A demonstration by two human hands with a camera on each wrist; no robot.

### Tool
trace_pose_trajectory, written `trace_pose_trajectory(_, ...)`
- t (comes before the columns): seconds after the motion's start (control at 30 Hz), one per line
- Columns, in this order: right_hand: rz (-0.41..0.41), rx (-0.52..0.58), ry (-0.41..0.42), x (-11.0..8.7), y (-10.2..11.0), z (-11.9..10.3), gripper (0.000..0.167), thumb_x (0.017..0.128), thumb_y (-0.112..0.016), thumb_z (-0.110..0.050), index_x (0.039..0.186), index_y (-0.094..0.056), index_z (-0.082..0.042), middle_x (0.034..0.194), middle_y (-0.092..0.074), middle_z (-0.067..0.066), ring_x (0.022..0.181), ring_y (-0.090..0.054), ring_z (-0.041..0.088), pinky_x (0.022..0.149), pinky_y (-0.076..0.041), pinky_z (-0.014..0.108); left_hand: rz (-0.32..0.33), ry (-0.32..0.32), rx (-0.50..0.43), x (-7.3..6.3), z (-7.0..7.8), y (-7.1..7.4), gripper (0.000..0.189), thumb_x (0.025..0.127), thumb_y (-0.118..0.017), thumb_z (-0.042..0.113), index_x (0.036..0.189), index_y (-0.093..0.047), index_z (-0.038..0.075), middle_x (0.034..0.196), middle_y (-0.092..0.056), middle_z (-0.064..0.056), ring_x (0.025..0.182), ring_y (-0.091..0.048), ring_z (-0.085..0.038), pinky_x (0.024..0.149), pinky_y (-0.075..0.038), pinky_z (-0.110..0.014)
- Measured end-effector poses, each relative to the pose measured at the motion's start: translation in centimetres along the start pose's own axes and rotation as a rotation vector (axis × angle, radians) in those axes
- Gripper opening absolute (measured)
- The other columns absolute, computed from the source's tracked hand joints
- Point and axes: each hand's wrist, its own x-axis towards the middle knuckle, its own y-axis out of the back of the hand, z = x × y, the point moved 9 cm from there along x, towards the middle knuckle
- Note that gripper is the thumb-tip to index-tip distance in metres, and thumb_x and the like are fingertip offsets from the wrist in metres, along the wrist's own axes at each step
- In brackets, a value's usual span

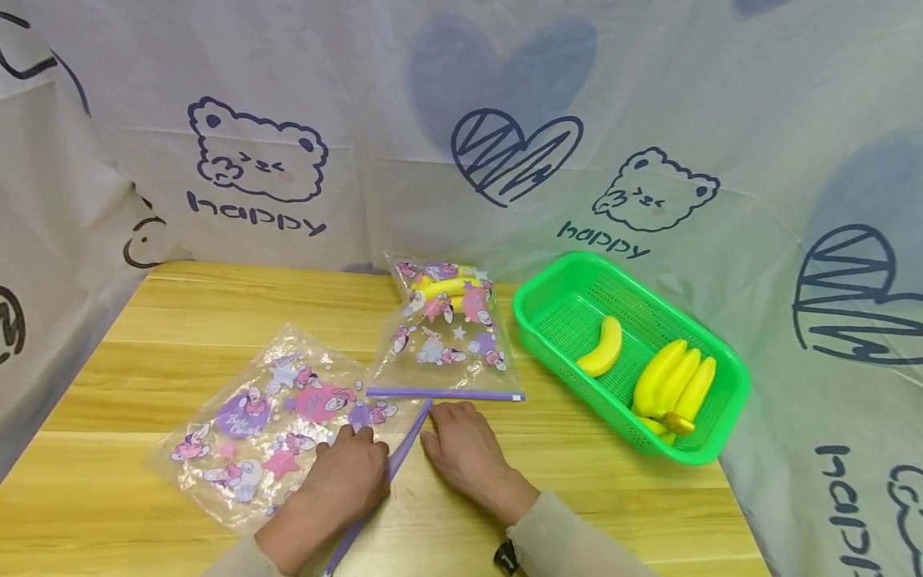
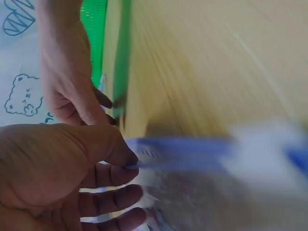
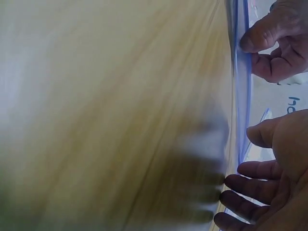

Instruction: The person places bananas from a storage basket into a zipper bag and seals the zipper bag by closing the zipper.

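Observation:
A clear printed zip bag (image 1: 248, 449) lies flat on the left of the table, showing nothing inside. Its purple zip edge (image 1: 409, 441) runs slantwise between my hands. With thumb and forefinger my left hand (image 1: 349, 469) pinches that edge, as the left wrist view shows along the purple strip (image 2: 183, 153). My right hand (image 1: 465, 449) is at the strip's far end, its loosely bent fingers (image 3: 255, 190) down by the tabletop and its thumb close beside the strip. Just beyond it is a second zip bag (image 1: 425, 373) with yellow bananas (image 1: 450, 287) in its far end.
To the right stands a green plastic basket (image 1: 555, 357), holding a single banana (image 1: 602, 346) and a bunch of bananas (image 1: 674, 381). Behind the wooden table (image 1: 209, 308) hangs a pale printed cloth (image 1: 404, 96). A dark band (image 1: 507, 557) circles my right wrist.

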Motion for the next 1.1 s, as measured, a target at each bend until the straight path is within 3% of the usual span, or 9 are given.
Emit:
trace_pose_trajectory(0.13,-0.031,0.005,0.002,-0.1,-0.4,-0.7,0.042,0.102,-0.065,-0.031,0.134,-0.067,-0.004,0.127,-0.073,0.013,0.119,-0.064,0.030,0.106,-0.050,0.046,-0.052,0.026,-0.073,-0.4,-0.3,0.0,0.025,0.086,-0.077,0.020,0.099,-0.072,0.000,0.098,-0.067,-0.016,0.092,-0.062,-0.037,0.075,-0.057,-0.066)
trace_pose_trajectory(0.27,-0.079,0.068,0.016,0.1,-0.8,-1.7,0.044,0.104,-0.063,-0.032,0.137,-0.065,-0.004,0.132,-0.072,0.013,0.124,-0.064,0.030,0.109,-0.049,0.046,-0.049,0.044,-0.096,-1.3,-0.6,1.1,0.027,0.089,-0.074,0.022,0.104,-0.071,-0.001,0.099,-0.069,-0.016,0.089,-0.064,-0.035,0.074,-0.058,-0.063)
trace_pose_trajectory(0.57,-0.125,0.284,0.087,0.9,0.0,-5.4,0.039,0.108,-0.059,-0.032,0.135,-0.068,-0.006,0.131,-0.073,0.009,0.124,-0.066,0.024,0.107,-0.052,0.037,0.095,0.065,-0.137,-3.6,-1.7,6.8,0.028,0.093,-0.067,0.018,0.108,-0.070,-0.006,0.100,-0.072,-0.015,0.084,-0.067,-0.031,0.083,-0.060,-0.048)
trace_pose_trajectory(0.63,-0.142,0.375,0.097,0.9,0.5,-6.2,0.040,0.109,-0.055,-0.034,0.134,-0.069,-0.007,0.131,-0.073,0.007,0.124,-0.066,0.022,0.105,-0.053,0.036,0.130,0.083,-0.152,-3.9,-2.0,8.2,0.025,0.092,-0.065,0.016,0.104,-0.070,-0.005,0.091,-0.068,-0.010,0.076,-0.061,-0.026,0.077,-0.057,-0.045)
trace_pose_trajectory(0.7,-0.163,0.466,0.119,0.9,1.0,-7.0,0.043,0.111,-0.050,-0.038,0.136,-0.068,-0.007,0.133,-0.072,0.005,0.125,-0.065,0.020,0.105,-0.053,0.035,0.178,0.091,-0.165,-4.2,-2.3,9.6,0.021,0.093,-0.063,0.016,0.098,-0.069,-0.003,0.088,-0.069,-0.010,0.082,-0.066,-0.033,0.078,-0.058,-0.048)
trace_pose_trajectory(0.77,-0.190,0.568,0.153,0.9,1.6,-8.0,0.047,0.113,-0.044,-0.042,0.138,-0.067,-0.009,0.135,-0.071,0.003,0.127,-0.064,0.018,0.104,-0.052,0.033,0.206,0.108,-0.188,-4.5,-2.6,10.9,0.017,0.094,-0.061,0.016,0.089,-0.066,0.001,0.079,-0.062,-0.006,0.075,-0.064,-0.031,0.069,-0.055,-0.045)
trace_pose_trajectory(0.9,-0.249,0.743,0.207,0.8,2.8,-9.9,0.047,0.114,-0.040,-0.044,0.142,-0.063,-0.014,0.141,-0.068,0.000,0.133,-0.061,0.013,0.107,-0.051,0.030,0.249,0.138,-0.217,-5.2,-3.0,12.7,0.020,0.098,-0.060,0.019,0.083,-0.061,0.006,0.077,-0.059,-0.005,0.065,-0.054,-0.022,0.057,-0.047,-0.036)
trace_pose_trajectory(1.0,-0.248,0.829,0.176,0.9,3.8,-10.4,0.041,0.113,-0.046,-0.040,0.138,-0.064,-0.014,0.130,-0.073,-0.002,0.125,-0.065,0.009,0.101,-0.053,0.027,0.289,0.130,-0.222,-5.5,-2.7,13.7,0.020,0.098,-0.059,0.016,0.080,-0.056,0.009,0.073,-0.051,-0.002,0.062,-0.045,-0.018,0.054,-0.039,-0.031)
trace_pose_trajectory(1.1,-0.176,0.849,0.086,1.2,5.0,-10.0,0.025,0.108,-0.059,-0.032,0.119,-0.071,-0.012,0.103,-0.076,-0.005,0.097,-0.068,0.002,0.080,-0.053,0.020,0.353,0.107,-0.218,-5.7,-2.1,14.7,0.019,0.097,-0.058,0.013,0.078,-0.053,0.011,0.073,-0.049,0.000,0.063,-0.043,-0.018,0.055,-0.037,-0.031)
